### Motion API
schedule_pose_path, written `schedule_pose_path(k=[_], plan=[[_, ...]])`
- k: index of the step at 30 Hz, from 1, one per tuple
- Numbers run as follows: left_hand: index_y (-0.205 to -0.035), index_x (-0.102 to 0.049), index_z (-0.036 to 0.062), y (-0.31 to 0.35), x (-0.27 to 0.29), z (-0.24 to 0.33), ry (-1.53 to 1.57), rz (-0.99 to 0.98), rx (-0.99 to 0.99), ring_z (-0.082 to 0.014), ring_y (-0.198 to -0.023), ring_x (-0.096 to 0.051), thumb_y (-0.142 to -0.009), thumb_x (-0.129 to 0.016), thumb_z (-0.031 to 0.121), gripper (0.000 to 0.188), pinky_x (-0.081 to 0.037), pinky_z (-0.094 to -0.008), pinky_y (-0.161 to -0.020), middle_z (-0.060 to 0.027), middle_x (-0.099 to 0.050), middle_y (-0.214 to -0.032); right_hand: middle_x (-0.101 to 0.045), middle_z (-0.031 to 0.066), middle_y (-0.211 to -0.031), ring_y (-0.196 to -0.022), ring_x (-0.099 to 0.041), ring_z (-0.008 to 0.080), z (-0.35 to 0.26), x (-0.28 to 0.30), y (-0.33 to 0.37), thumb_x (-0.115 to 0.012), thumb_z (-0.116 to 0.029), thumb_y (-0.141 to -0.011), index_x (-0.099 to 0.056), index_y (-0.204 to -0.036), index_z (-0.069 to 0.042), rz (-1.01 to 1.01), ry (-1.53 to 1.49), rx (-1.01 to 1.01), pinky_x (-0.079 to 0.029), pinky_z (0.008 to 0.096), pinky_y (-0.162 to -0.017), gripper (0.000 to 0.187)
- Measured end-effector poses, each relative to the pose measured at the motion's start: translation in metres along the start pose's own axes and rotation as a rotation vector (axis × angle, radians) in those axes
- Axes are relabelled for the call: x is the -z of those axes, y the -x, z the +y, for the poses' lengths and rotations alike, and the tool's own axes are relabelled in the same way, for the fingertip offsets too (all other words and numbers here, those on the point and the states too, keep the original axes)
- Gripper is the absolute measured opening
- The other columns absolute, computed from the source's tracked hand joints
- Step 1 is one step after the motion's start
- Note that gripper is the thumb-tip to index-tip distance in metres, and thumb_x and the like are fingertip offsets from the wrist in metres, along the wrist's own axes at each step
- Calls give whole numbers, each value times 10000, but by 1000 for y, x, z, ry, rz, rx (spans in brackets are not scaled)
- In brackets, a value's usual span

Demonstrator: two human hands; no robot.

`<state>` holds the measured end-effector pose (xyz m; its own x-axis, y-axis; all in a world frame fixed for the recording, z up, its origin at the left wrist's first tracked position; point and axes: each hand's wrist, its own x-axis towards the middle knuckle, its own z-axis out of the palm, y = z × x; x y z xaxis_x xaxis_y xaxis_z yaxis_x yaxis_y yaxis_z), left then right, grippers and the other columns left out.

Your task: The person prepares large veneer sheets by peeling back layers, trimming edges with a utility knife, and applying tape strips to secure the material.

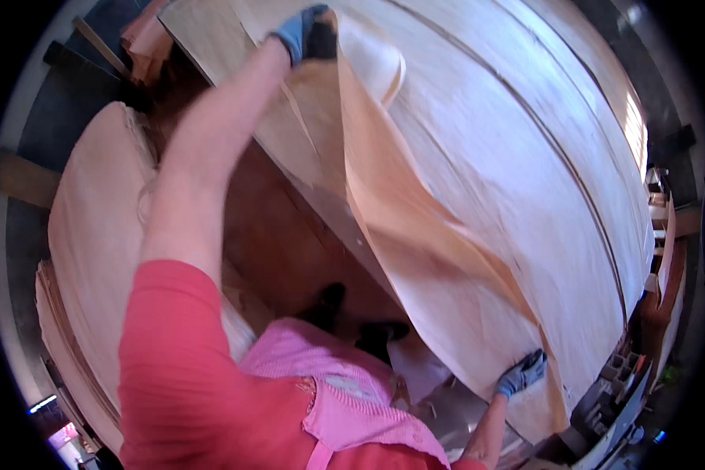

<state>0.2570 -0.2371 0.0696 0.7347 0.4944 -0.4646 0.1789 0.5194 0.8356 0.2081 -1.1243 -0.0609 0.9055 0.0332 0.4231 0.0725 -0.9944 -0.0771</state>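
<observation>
A thin, pale sheet of wood veneer point(415, 227) curls up off a big stack of veneer sheets point(540, 157). My left hand point(304, 33), in a blue-grey glove, is stretched far out and grips the sheet's far edge at the top of the view. My right hand point(522, 373), also gloved, holds the sheet's near edge at the lower right. The sheet bows and folds between the two hands. My red sleeve and pink apron fill the lower middle.
A second pile of veneer sheets point(94, 258) lies to my left. Brown floor point(290, 251) shows in the gap between the piles, with my dark shoes point(329, 301) on it. Timber pieces and blocks point(627, 368) stand at the right edge.
</observation>
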Motion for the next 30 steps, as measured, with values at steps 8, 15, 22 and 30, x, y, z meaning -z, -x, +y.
schedule_pose_path(k=[8, 15, 22, 30], plan=[[-1283, -563, 74, 98, 163, 87, 159, 5, -594, -294, -1151, -578, -973, -476, 311, 400, -443, -442, -1036, -128, -602, -1271, -586, 154, -1269, -1156, -517, 324, -21, -3, -8, -519, -186, -958, -592, -1246, -23, -2, -103, 20, -388, 408, -1010, 339], [-1308, -534, 81, 79, 168, -75, 413, 214, -495, -297, -1089, -615, -898, -573, 234, 439, -506, -445, -951, -97, -625, -1227, -581, 160, -1271, -1151, -523, 324, -14, 3, -10, -506, -211, -965, -560, -1278, -16, -22, -70, -4, -377, 407, -1021, 372], [-1081, -634, 54, 98, 117, -18, -20, 568, -918, -294, -864, -673, -900, -604, 269, 283, -548, -401, -778, -109, -685, -1017, -578, 159, -1278, -1162, -514, 327, 0, 0, -1, -496, -216, -972, -568, -1270, -17, -19, -71, -30, -371, 409, -1023, 365], [-1291, -522, 15, 65, -45, 36, -1066, 626, -1192, -335, -1172, -541, -899, -534, 422, 566, -390, -398, -1059, -193, -584, -1263, -583, 154, -1288, -1178, -520, 311, 3, 0, -1, -507, -208, -970, -572, -1277, -10, -61, -8, -37, -360, 394, -1058, 371]])
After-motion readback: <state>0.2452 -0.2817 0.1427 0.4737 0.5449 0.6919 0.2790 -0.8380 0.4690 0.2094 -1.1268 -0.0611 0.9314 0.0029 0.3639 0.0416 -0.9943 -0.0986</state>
